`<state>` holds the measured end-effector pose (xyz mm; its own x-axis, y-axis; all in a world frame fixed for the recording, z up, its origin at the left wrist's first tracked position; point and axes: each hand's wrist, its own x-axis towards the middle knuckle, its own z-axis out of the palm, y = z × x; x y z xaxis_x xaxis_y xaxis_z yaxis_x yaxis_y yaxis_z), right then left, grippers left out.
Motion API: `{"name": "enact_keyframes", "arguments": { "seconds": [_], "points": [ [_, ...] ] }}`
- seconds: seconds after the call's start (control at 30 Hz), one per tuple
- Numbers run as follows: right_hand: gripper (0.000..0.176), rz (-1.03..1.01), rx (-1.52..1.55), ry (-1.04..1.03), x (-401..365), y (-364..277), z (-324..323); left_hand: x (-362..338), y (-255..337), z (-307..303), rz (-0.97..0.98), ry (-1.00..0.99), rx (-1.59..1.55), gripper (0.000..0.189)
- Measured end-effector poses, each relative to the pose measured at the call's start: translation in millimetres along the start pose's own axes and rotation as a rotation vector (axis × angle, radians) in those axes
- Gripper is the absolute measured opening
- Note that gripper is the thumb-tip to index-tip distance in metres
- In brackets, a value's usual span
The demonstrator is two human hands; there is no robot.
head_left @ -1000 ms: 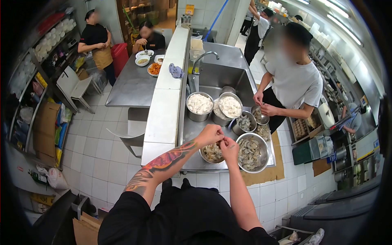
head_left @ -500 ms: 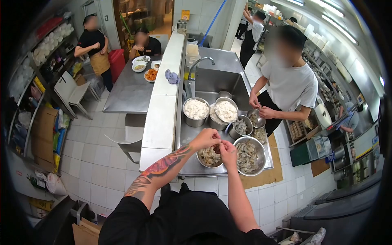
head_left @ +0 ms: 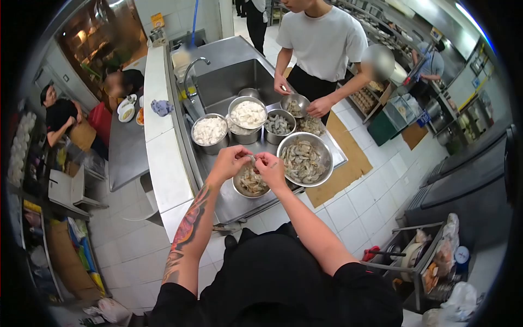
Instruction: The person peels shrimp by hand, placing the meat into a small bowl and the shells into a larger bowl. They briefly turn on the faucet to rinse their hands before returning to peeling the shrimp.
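My left hand (head_left: 231, 164) and my right hand (head_left: 271, 168) meet above a metal bowl (head_left: 236, 188) of shrimp and shells (head_left: 252, 182). Between my pinched fingertips is a small greyish shrimp (head_left: 251, 158), mostly covered by the fingers. To the right of my right hand, a wide metal bowl (head_left: 328, 173) holds whole unpeeled shrimp (head_left: 303, 161). Beyond my hands, pale peeled shrimp fill one steel pot (head_left: 210, 131) and a second container (head_left: 248, 113). Grey shrimp (head_left: 279, 124) lie in a smaller pot beside them.
A co-worker in a white shirt (head_left: 321, 38) stands across the counter, hands around a small bowl (head_left: 295, 106). The sink (head_left: 234, 82) and faucet (head_left: 195, 71) lie behind the pots. A tiled ledge (head_left: 163, 158) with a crumpled blue cloth (head_left: 161, 107) runs along the left.
My view has turned, so the counter appears farther left. My hands stay pinched together over the bowl. One of the co-worker's hands has moved away from the small bowl.
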<state>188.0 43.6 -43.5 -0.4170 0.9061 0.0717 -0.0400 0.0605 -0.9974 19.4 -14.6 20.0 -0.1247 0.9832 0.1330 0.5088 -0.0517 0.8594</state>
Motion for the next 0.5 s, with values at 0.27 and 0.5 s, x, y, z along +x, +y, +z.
{"name": "enact_keyframes", "arguments": {
  "seconds": [0.27, 0.5],
  "points": [
    [0.020, -0.376, -0.674, -0.196, -9.1, 63.9, -17.1, 6.5, -15.5, 0.5, -0.131, 0.010, -0.346, 0.019],
    [0.022, 0.072, -0.088, -0.100, 11.7, 57.1, -22.6, 3.7, -13.0, 0.6, -0.243, -0.030, -0.546, 0.022]
  ]
}}
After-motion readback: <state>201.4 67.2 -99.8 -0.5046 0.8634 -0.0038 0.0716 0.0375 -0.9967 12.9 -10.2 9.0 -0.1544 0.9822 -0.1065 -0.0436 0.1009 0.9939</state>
